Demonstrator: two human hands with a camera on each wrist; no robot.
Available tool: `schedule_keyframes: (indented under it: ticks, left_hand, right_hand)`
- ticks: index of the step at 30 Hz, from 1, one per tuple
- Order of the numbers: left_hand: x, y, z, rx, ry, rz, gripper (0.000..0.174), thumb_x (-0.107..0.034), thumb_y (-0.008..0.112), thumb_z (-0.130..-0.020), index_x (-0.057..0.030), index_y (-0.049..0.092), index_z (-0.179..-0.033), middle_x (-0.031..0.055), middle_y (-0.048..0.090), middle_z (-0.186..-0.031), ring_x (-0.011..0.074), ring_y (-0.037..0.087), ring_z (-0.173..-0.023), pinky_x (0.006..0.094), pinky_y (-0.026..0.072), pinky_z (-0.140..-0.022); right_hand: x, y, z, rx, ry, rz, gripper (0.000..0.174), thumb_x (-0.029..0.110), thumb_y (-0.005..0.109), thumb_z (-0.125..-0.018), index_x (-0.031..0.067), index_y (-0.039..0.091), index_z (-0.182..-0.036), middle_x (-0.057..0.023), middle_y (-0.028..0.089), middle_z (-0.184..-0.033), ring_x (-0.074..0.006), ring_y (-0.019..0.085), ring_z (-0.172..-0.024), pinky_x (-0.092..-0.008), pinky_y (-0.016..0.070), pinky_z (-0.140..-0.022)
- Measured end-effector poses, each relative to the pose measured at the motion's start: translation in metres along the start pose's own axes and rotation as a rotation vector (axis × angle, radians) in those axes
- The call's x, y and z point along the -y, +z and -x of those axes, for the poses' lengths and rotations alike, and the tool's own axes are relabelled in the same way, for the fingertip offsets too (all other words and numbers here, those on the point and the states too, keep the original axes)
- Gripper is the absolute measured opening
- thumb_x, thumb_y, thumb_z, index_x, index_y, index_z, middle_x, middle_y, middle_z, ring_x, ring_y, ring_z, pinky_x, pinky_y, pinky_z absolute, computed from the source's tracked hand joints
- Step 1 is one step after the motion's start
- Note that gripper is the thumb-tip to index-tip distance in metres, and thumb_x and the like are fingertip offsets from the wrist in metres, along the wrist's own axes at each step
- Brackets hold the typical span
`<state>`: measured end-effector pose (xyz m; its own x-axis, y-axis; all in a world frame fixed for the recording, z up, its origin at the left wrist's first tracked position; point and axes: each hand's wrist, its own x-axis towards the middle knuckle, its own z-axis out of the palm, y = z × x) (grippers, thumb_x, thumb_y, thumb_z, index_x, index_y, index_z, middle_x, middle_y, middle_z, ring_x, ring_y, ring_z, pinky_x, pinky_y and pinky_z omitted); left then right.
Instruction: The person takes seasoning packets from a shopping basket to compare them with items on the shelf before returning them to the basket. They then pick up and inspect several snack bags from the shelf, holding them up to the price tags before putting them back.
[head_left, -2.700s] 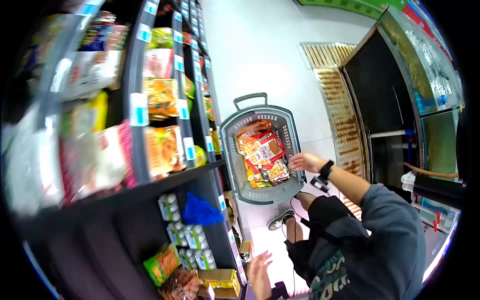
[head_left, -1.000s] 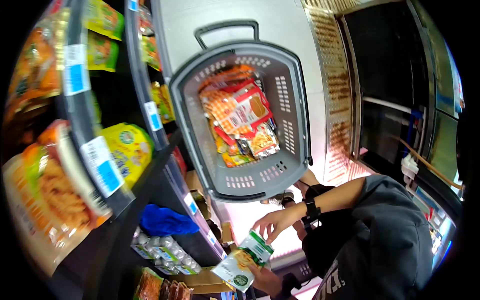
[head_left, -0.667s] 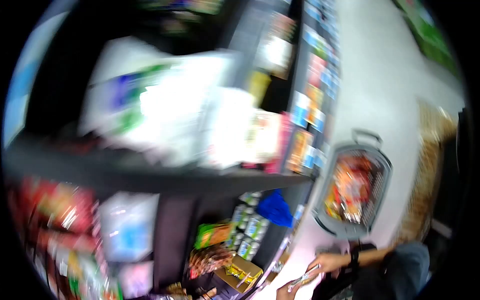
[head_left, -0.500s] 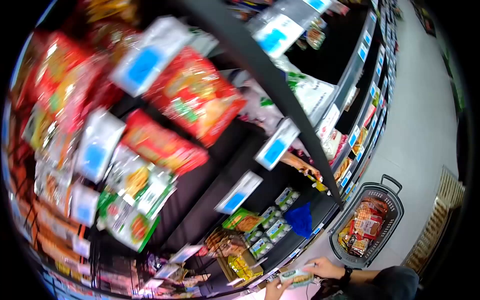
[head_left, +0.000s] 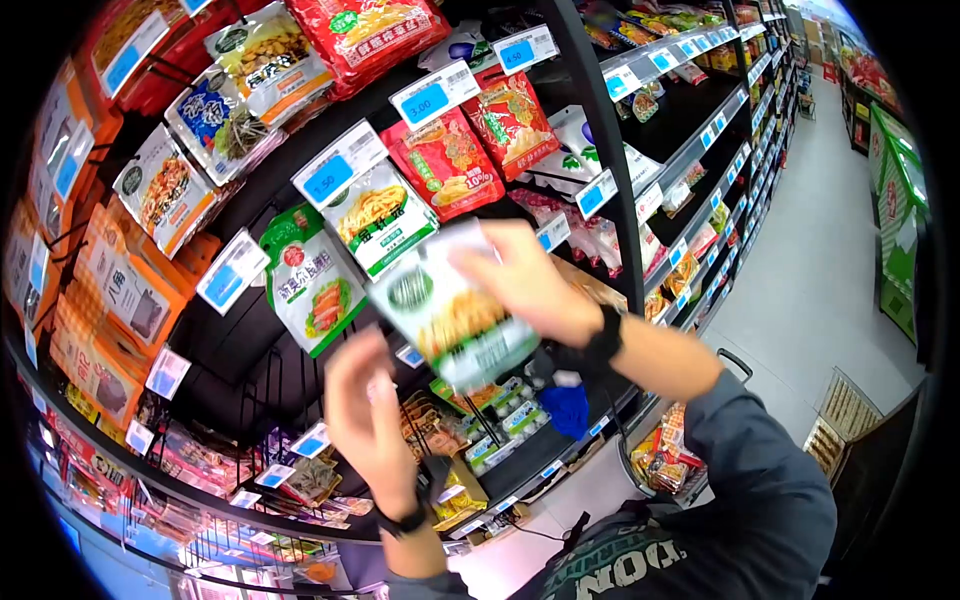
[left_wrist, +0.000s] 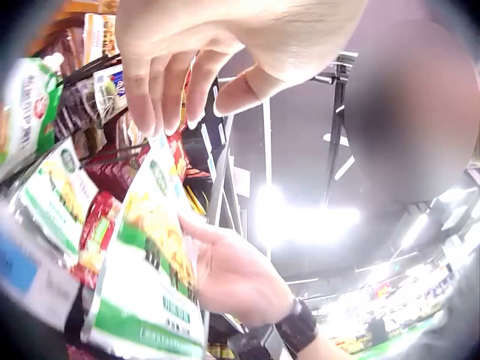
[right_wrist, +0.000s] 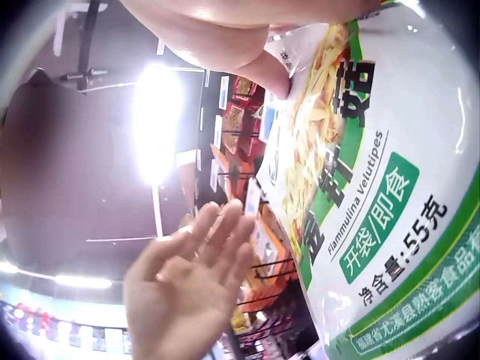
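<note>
My right hand (head_left: 528, 282) pinches a white and green mushroom packet (head_left: 455, 318) by its edge, in front of the hanging packets. The packet is blurred in the head view; its printed front fills much of the right wrist view (right_wrist: 390, 195). Palm showing and fingers spread loosely, my left hand (head_left: 368, 425) is beside the packet's lower left, apart from it in the right wrist view (right_wrist: 187, 296). Behind the held packet hangs a similar white and green packet (head_left: 378, 218), with a green pouch (head_left: 312, 280) to its left.
Red packets (head_left: 445, 160) and price tags on hooks surround the hands. Orange packets (head_left: 125, 285) hang at the left. A black shelf post (head_left: 605, 150) stands right of the hands. The grey basket (head_left: 640, 465) of packets is on the floor at lower right, partly behind my right arm.
The head view has turned from the basket and lower shelves to the hanging packets. Both hands have risen toward the rack; my left hand has let go of the packet, which my right hand holds.
</note>
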<state>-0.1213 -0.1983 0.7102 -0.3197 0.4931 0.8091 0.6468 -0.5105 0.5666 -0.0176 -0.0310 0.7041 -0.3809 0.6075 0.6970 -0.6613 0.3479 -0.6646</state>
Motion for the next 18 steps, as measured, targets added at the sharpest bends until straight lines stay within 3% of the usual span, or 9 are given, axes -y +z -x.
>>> schedule_keyframes:
  ticks: [1, 2, 3, 6, 8, 11, 12, 16, 18]
  left_hand:
    - [0.002, 0.001, -0.028, 0.027, 0.17, -0.12, 0.019, 0.001, 0.051, -0.079, 0.0043, 0.055, -0.097, 0.0147, 0.056, -0.105, 0.0228, 0.054, -0.098, 0.0324, 0.0414, -0.086]
    - [-0.001, -0.002, -0.053, 0.029, 0.454, -0.535, 0.022, 0.002, 0.053, -0.078, 0.0019, 0.056, -0.1, 0.0139, 0.057, -0.104, 0.0246, 0.055, -0.096, 0.0337, 0.0404, -0.086]
    - [-0.005, 0.006, -0.075, -0.092, 0.63, -0.702, 0.029, 0.005, 0.053, -0.074, -0.0003, 0.056, -0.102, 0.0156, 0.055, -0.109, 0.0291, 0.052, -0.103, 0.0356, 0.0394, -0.088]
    - [-0.02, 0.021, -0.124, -0.163, 0.771, -1.206, 0.045, -0.008, 0.062, -0.071, -0.0055, 0.05, -0.114, 0.0097, 0.048, -0.122, 0.0244, 0.041, -0.118, 0.035, 0.0295, -0.097]
    - [-0.014, 0.026, -0.144, -0.144, 0.845, -1.379, 0.037, -0.008, 0.06, -0.073, -0.0056, 0.054, -0.109, 0.0086, 0.051, -0.116, 0.0221, 0.043, -0.114, 0.0341, 0.0304, -0.094]
    - [-0.013, 0.022, -0.159, -0.008, 0.839, -1.407, 0.026, -0.005, 0.057, -0.074, -0.0036, 0.059, -0.101, 0.007, 0.054, -0.106, 0.0215, 0.047, -0.107, 0.0347, 0.0328, -0.091]
    - [-0.014, 0.019, -0.164, 0.007, 0.907, -1.307, 0.019, -0.002, 0.054, -0.076, -0.0016, 0.062, -0.094, 0.0071, 0.056, -0.093, 0.0225, 0.05, -0.096, 0.035, 0.0365, -0.085]
    - [-0.01, 0.007, -0.181, 0.122, 0.897, -0.99, 0.015, -0.005, 0.054, -0.079, 0.001, 0.062, -0.09, 0.013, 0.055, -0.08, 0.0305, 0.052, -0.079, 0.0376, 0.0404, -0.074]
    - [-0.012, 0.007, -0.185, 0.214, 0.775, -0.936, 0.014, -0.005, 0.055, -0.079, 0.003, 0.061, -0.088, 0.0157, 0.054, -0.077, 0.0342, 0.052, -0.076, 0.039, 0.041, -0.07]
  right_hand:
    - [0.004, -0.003, -0.019, 0.029, 0.081, 0.063, 0.02, 0.01, 0.053, -0.086, -0.0032, 0.06, -0.1, -0.0049, 0.064, -0.088, -0.0088, 0.06, -0.078, -0.0249, 0.0486, -0.068]
    - [0.001, -0.002, -0.036, 0.005, 0.079, 0.06, 0.019, 0.01, 0.055, -0.086, -0.0036, 0.06, -0.098, -0.0056, 0.065, -0.085, -0.009, 0.061, -0.075, -0.0249, 0.0487, -0.066]
    - [-0.003, 0.001, -0.051, -0.052, 0.085, 0.103, 0.019, 0.011, 0.056, -0.085, -0.0039, 0.061, -0.096, -0.0062, 0.065, -0.083, -0.0088, 0.061, -0.074, -0.0242, 0.0479, -0.065]
    - [-0.013, 0.006, -0.082, -0.11, 0.083, 0.186, 0.015, 0.008, 0.059, -0.082, -0.0046, 0.063, -0.089, -0.0071, 0.065, -0.078, -0.0104, 0.059, -0.068, -0.028, 0.0453, -0.06]
    - [-0.011, 0.013, -0.09, -0.117, 0.095, 0.217, 0.017, 0.012, 0.06, -0.083, -0.0025, 0.063, -0.091, -0.0042, 0.064, -0.08, -0.0073, 0.056, -0.071, -0.0259, 0.0438, -0.064]
    - [-0.008, 0.017, -0.093, -0.097, -0.003, 0.232, 0.018, 0.013, 0.061, -0.083, -0.0018, 0.064, -0.093, -0.0026, 0.062, -0.081, -0.0065, 0.052, -0.069, -0.0242, 0.0415, -0.062]
    - [-0.009, 0.017, -0.094, -0.087, -0.027, 0.267, 0.018, 0.014, 0.061, -0.083, -0.0018, 0.064, -0.093, -0.0024, 0.062, -0.081, -0.0065, 0.052, -0.069, -0.024, 0.0414, -0.062]
    - [0.0, 0.022, -0.095, -0.086, -0.109, 0.27, 0.018, 0.014, 0.061, -0.083, -0.0021, 0.064, -0.092, -0.0019, 0.062, -0.077, -0.0059, 0.051, -0.066, -0.024, 0.0409, -0.059]
    - [0.0, 0.027, -0.101, -0.101, -0.128, 0.246, 0.018, 0.014, 0.062, -0.083, -0.0027, 0.064, -0.09, -0.0019, 0.062, -0.076, -0.0057, 0.05, -0.065, -0.024, 0.0405, -0.058]
